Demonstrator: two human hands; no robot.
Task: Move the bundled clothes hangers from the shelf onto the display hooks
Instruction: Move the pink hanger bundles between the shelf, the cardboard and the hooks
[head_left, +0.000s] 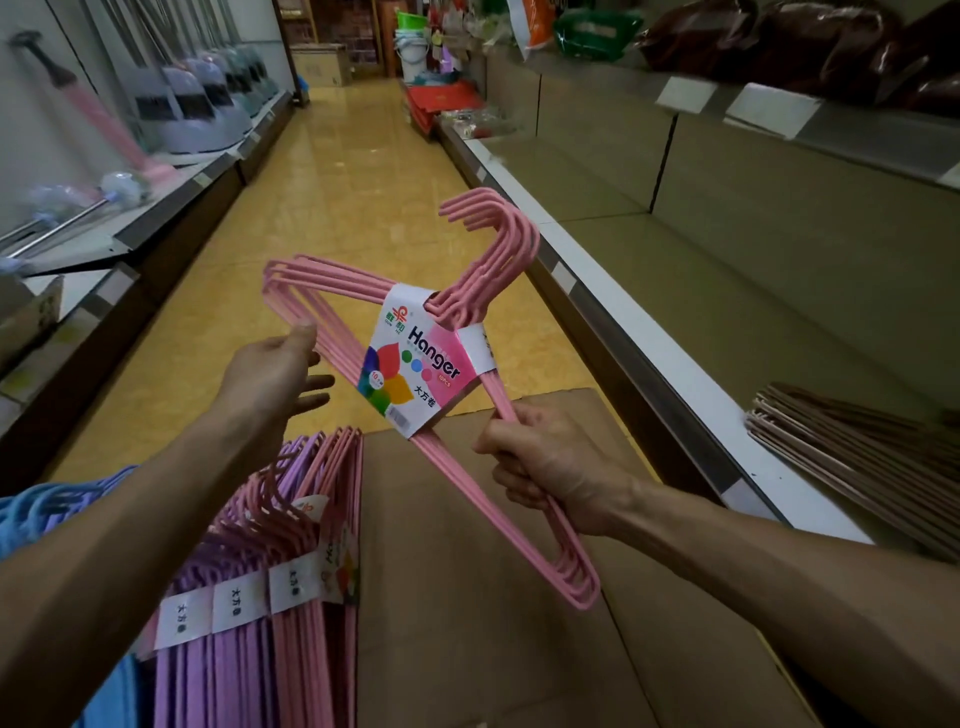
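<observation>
Pink hanger bundle (415, 358) carried mid-aisle.
My right hand (540, 462) gripped its lower arm; my left hand (275, 374) hovered open beside it. One-sided grip risked the bundle swinging loose.

Single head-worn wide-angle view — looking forward and down a shop aisle floor (332, 171). Both forearms enter from the bottom edge, close to the lens.

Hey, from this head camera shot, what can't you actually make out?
- Display hooks: none identifiable in the head view.
- Left hand: whether it touches the pink hanger bundle is unclear; the right hand has the grip.
- Brown hangers on the shelf: cut off by the right edge.
- Brooms at left: blurred.
</observation>
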